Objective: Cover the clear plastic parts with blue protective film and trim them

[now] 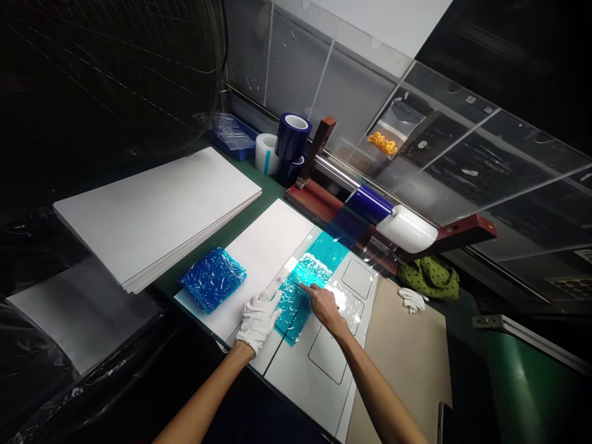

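Observation:
A strip of shiny blue film (296, 308) lies wrinkled across a white board with black outlines (296, 385). My left hand (259, 324), in a white glove, rests flat beside the film's left edge with its fingers spread. Close to its fingertips is a clear ruler-like strip (282, 275), partly under the film. My bare right hand (326, 306) touches the film from the right, forefinger forward and the other fingers curled; whatever they may hold is hidden. The film runs back to a blue film roll (370, 203). Left of the glove sits a stack of blue film pieces (213, 280).
A stack of white sheets (161, 213) occupies the left side. Behind stand blue and white tape rolls (294, 132), a blue tray (238, 147) and a red-brown roll holder (314, 200). Right are a beige board (407, 351), a loose white glove (413, 300) and a green dotted cloth (428, 277).

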A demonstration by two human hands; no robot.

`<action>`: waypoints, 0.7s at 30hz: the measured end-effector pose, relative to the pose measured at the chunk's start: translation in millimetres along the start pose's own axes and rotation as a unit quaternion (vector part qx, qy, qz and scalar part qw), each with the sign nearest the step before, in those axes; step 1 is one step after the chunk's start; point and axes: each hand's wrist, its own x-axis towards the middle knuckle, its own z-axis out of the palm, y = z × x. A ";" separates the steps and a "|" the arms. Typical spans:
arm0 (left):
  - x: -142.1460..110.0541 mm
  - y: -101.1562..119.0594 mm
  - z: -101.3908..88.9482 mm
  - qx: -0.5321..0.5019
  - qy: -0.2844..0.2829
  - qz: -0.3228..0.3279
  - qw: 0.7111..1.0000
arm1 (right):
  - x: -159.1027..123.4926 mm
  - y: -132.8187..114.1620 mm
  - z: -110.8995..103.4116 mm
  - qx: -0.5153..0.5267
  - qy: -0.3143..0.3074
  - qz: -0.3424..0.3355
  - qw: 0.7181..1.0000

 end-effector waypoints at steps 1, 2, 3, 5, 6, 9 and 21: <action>-0.1 0.7 -1.1 -0.015 0.002 -0.005 1.000 | -8.4 5.1 2.5 -0.002 -0.001 0.005 1.000; -0.4 1.3 -2.8 -0.032 0.006 -0.011 0.999 | -17.8 10.8 5.3 -0.005 -0.002 0.012 1.000; -1.0 1.8 -5.1 -0.052 0.011 -0.020 0.998 | -28.2 16.9 8.4 -0.008 -0.005 0.020 1.000; -3.8 2.0 -11.5 -0.096 0.026 -0.048 0.994 | -50.9 29.1 15.9 -0.010 -0.010 0.039 0.999; -6.0 1.6 -15.1 -0.121 0.034 -0.065 0.990 | -62.8 34.3 20.3 -0.006 -0.011 0.049 0.999; -15.5 -2.4 -24.8 -0.214 0.043 -0.119 0.969 | -97.1 42.0 36.6 0.057 0.000 0.089 0.994; -65.7 6.5 -2.7 -0.574 -0.165 -0.322 0.735 | -119.1 -12.6 81.0 0.471 0.034 0.092 0.877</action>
